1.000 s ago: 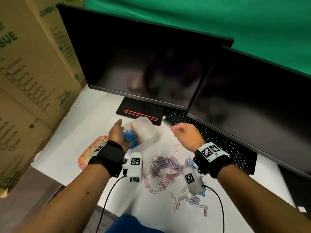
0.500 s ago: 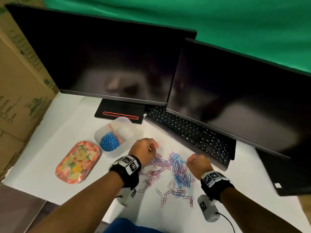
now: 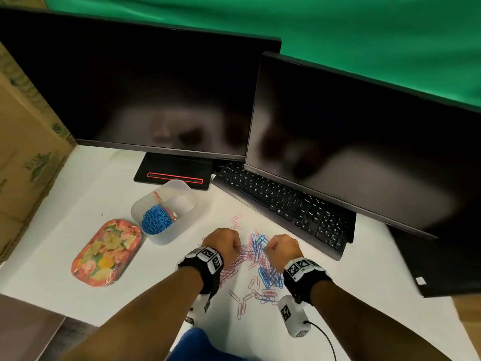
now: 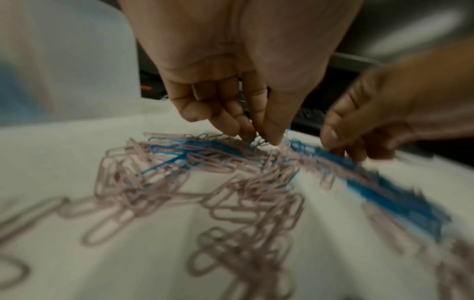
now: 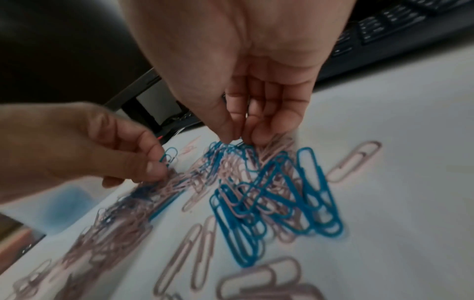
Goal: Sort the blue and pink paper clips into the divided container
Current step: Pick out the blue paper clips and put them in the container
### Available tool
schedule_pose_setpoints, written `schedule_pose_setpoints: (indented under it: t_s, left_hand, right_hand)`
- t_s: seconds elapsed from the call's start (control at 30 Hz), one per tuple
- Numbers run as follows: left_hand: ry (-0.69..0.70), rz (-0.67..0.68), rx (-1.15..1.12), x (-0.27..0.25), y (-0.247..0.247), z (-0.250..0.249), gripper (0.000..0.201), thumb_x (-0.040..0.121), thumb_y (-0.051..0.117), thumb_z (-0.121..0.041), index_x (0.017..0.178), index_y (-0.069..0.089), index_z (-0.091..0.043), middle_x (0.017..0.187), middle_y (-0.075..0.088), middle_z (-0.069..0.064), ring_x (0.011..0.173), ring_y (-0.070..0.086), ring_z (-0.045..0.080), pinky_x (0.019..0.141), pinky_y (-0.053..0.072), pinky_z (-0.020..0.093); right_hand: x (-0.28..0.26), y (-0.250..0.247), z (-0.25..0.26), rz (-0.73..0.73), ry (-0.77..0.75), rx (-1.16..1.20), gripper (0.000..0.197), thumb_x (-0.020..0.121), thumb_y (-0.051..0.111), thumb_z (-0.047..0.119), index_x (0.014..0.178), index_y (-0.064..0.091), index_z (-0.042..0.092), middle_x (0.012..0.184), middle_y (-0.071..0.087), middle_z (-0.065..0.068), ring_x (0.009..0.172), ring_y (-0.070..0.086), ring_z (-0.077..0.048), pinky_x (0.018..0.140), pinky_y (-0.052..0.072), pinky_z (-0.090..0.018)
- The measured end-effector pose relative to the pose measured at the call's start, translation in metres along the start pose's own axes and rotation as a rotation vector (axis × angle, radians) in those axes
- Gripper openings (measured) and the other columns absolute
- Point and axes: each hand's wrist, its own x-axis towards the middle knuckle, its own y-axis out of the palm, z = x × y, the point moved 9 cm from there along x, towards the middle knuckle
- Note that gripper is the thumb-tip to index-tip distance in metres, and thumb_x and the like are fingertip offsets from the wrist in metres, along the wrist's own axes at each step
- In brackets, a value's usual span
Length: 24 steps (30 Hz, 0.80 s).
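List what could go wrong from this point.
1. The pile is a blue-pink tangle, so the left hand, pinching a blue clip, may drag pink ones along.
2. The container has a thin divider; dropped clips could land on the wrong side.
3. Loose clips by the keyboard could slide under it.

Both forearms are bare. Each wrist wears a black band (image 3: 205, 272) topped with white blocks printed with black square markers. A white camera unit (image 3: 294, 319) with similar markers hangs under the right wrist, trailing a black cable (image 3: 326, 340).
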Motion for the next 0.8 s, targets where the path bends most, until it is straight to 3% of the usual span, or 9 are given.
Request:
schedule_pose_setpoints:
  t_s: [0.07, 0.13, 0.23, 0.33, 0.47, 0.53, 0.63, 0.8]
  left_hand:
    - [-0.044, -0.036, -0.169, -0.001, -0.003, 0.008, 0.005, 0.080, 0.064, -0.023, 0.077, 0.067, -0.027, 0.088, 0.071, -0.004, 0.087, 0.066, 0.019, 0.080, 0.056, 0.030]
    - [-0.068, -0.061, -0.314, -0.003, -0.004, 0.012, 0.014, 0.078, 0.067, -0.019, 0.068, 0.063, -0.028, 0.074, 0.068, -0.007, 0.077, 0.065, 0.015, 0.076, 0.055, 0.026]
    - [-0.101, -0.039, -0.545, -0.007, -0.002, 0.017, 0.018, 0.076, 0.071, -0.012, 0.080, 0.067, -0.029, 0.070, 0.069, -0.003, 0.070, 0.063, 0.014, 0.074, 0.050, 0.020]
    - [-0.128, 0.014, -0.785, -0.011, 0.000, 0.021, 0.033, 0.074, 0.067, -0.001, 0.095, 0.069, -0.026, 0.070, 0.073, 0.003, 0.070, 0.066, 0.018, 0.074, 0.053, 0.026]
    - [-0.170, 0.061, -1.027, -0.017, -0.003, 0.031, 0.031, 0.078, 0.058, 0.016, 0.092, 0.067, -0.011, 0.063, 0.068, 0.004, 0.058, 0.057, 0.020, 0.059, 0.048, 0.028]
    - [-0.190, 0.048, -1.051, -0.019, -0.004, 0.038, 0.023, 0.080, 0.064, 0.012, 0.085, 0.067, -0.011, 0.062, 0.069, 0.001, 0.062, 0.057, 0.022, 0.063, 0.051, 0.030]
    - [-0.206, 0.040, -1.058, -0.021, -0.004, 0.045, 0.013, 0.081, 0.069, 0.005, 0.081, 0.070, -0.008, 0.068, 0.072, 0.003, 0.070, 0.061, 0.023, 0.068, 0.055, 0.033]
    - [-0.204, 0.029, -1.063, -0.026, -0.007, 0.045, 0.009, 0.080, 0.073, -0.003, 0.080, 0.076, -0.011, 0.085, 0.075, 0.014, 0.079, 0.067, 0.021, 0.078, 0.056, 0.035]
  right_hand:
    - [0.001, -0.004, -0.004, -0.024, -0.006, 0.031, 0.013, 0.087, 0.060, 0.027, 0.088, 0.069, 0.018, 0.094, 0.069, -0.002, 0.079, 0.060, -0.017, 0.072, 0.054, -0.025]
    - [0.000, -0.001, -0.001, 0.004, -0.028, -0.015, 0.017, 0.085, 0.063, 0.033, 0.095, 0.067, 0.020, 0.098, 0.066, 0.000, 0.087, 0.062, -0.017, 0.077, 0.053, -0.025]
    - [0.000, 0.009, 0.011, 0.059, -0.082, -0.152, 0.026, 0.088, 0.059, 0.032, 0.110, 0.064, 0.020, 0.113, 0.064, -0.003, 0.102, 0.062, -0.022, 0.085, 0.052, -0.028]
    - [0.000, 0.010, 0.014, 0.065, -0.066, -0.147, 0.022, 0.090, 0.051, 0.020, 0.103, 0.069, 0.018, 0.107, 0.067, -0.006, 0.092, 0.064, -0.024, 0.077, 0.055, -0.029]
    - [0.003, 0.004, 0.004, 0.035, -0.039, 0.096, 0.018, 0.087, 0.057, 0.020, 0.089, 0.074, 0.021, 0.091, 0.071, 0.000, 0.081, 0.065, -0.017, 0.066, 0.050, -0.020]
    - [0.003, 0.000, -0.001, 0.035, -0.049, 0.283, 0.009, 0.083, 0.066, 0.024, 0.081, 0.075, 0.022, 0.079, 0.071, 0.004, 0.074, 0.064, -0.014, 0.064, 0.049, -0.020]
    - [0.002, 0.001, -0.006, 0.110, -0.005, 0.601, 0.009, 0.080, 0.071, 0.016, 0.073, 0.073, 0.020, 0.069, 0.069, 0.003, 0.060, 0.059, -0.014, 0.053, 0.046, -0.024]
    - [0.002, -0.002, -0.005, 0.137, 0.007, 0.733, 0.014, 0.084, 0.065, 0.005, 0.075, 0.072, 0.013, 0.069, 0.067, -0.004, 0.061, 0.059, -0.015, 0.051, 0.045, -0.025]
